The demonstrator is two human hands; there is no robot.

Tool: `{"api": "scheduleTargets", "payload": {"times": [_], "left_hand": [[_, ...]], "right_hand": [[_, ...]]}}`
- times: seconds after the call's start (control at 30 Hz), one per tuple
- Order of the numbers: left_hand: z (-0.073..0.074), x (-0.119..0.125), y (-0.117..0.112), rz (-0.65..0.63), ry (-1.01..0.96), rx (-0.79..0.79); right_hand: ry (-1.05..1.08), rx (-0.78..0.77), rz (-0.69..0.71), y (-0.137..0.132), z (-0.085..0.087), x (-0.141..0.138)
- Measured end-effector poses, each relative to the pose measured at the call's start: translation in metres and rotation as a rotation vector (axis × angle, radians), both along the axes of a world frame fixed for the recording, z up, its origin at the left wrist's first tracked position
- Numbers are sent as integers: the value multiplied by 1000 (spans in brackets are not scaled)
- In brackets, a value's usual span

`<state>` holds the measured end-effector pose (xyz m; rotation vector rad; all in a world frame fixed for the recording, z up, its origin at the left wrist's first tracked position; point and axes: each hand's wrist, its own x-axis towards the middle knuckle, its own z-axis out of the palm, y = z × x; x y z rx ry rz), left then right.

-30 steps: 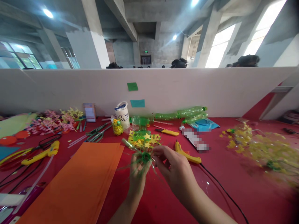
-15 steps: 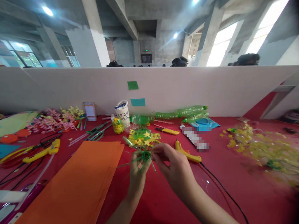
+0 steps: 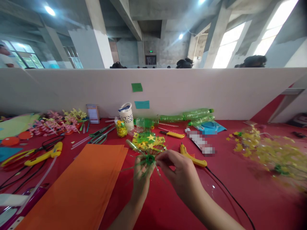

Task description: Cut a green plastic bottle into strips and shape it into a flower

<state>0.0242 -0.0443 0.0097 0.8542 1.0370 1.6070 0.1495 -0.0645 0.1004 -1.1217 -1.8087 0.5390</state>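
My left hand (image 3: 142,174) is closed around a cut green plastic bottle top (image 3: 150,159), whose round neck faces up and whose thin strips splay outward. Right beside the neck, the thumb and fingertips of my right hand (image 3: 181,167) are pinched together at the edge of the strips. What lies between those fingertips is too small to make out. Just beyond both hands are yellow star cutouts (image 3: 150,138) on the table. A yellow glue gun (image 3: 192,158) with a black cord rests to the right of my right hand.
Orange paper sheets (image 3: 79,185) cover the left front. Another yellow glue gun (image 3: 45,156) and green-handled scissors (image 3: 102,135) lie left. Behind stand a white cup (image 3: 126,116) and green bottles (image 3: 196,114). A yellow utility knife (image 3: 174,134) and star-covered branches (image 3: 266,150) are right.
Both hands stay almost in place on the green bottle top, with only a slight shift of the right hand. A person has come into view at the far left behind the partition.
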Motion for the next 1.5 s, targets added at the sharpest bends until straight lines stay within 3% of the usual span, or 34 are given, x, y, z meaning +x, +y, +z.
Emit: {"api": "scheduleTargets", "payload": {"times": [0.23, 0.7, 0.9, 1.07, 1.17, 1.37, 1.5], "left_hand": [[-4, -1, 1, -65, -16, 19], [-12, -1, 6, -68, -33, 27], [-15, -5, 7, -33, 7, 36], [-15, -5, 7, -14, -12, 49], [-13, -4, 7, -18, 5, 75], [-14, -5, 4, -68, 3, 89], [-16, -5, 4, -65, -14, 92]], "right_hand": [[3, 29, 26, 1, -2, -1], [-29, 15, 19, 1, 1, 0], [-36, 93, -55, -10, 21, 16], [-34, 61, -105, -19, 35, 26], [-133, -3, -9, -15, 26, 18], [-391, 53, -99, -1, -6, -1], [-437, 94, -104, 2, -14, -4]]}}
